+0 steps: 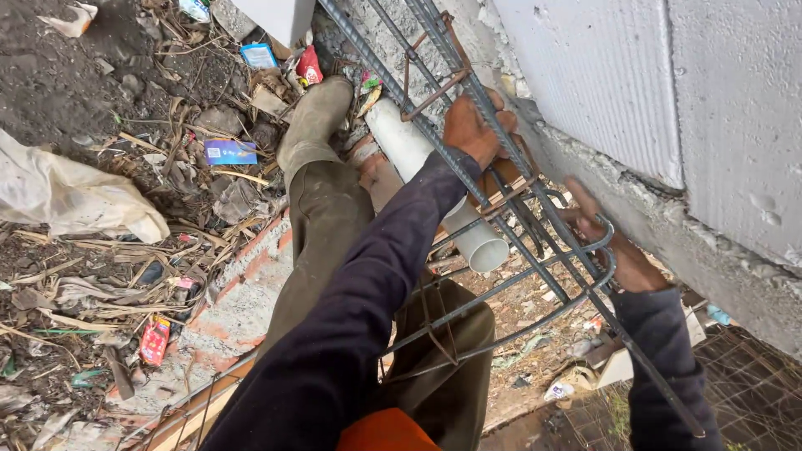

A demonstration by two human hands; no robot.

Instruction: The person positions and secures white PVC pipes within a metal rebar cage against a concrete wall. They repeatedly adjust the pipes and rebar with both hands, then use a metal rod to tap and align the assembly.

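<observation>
Both hands grip one rebar cage point(535, 276) leaning along the grey block wall point(668, 100): left hand point(472, 129) clamped around an upper bar, right hand point(614, 242) closed on a lower bar. One white pipe point(434, 184) lies beneath.

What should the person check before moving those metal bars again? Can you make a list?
1. Left hand gripping a long bar: ok.
2. Right hand on the bent bar ends: ok.
3. Gloves on: not ok, both hands bare.
4. Footing: boot on rubble beside a white pipe; cannot tell if steady.
5. Ground: not ok, littered with wrappers and dry leaves.
6. Bars clear of the grey block wall: cannot tell.
</observation>
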